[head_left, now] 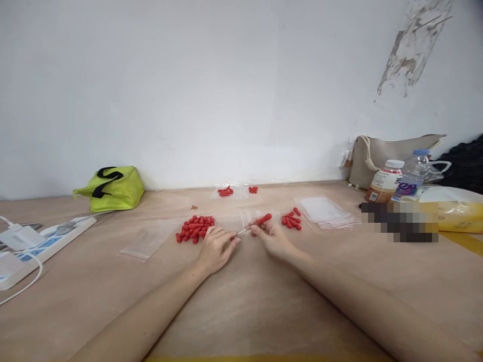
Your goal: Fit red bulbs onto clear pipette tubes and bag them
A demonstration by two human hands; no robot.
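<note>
In front of me my right hand pinches a dropper with a red rubber bulb. Its thin clear tube slants down to the left, and the fingertips of my left hand are closed at that end. How firmly the left fingers grip it is hard to see. Beside the left hand lies a pile of red rubber bulbs. Behind both hands is a row of clear tubes laid side by side. Several more red-bulbed pieces lie just right of the right hand.
A clear bag with red-bulbed droppers lies by the wall. Flat zip bags are stacked right, another bag left. Farther out are a power strip, a green bag, bottles and a beige bag.
</note>
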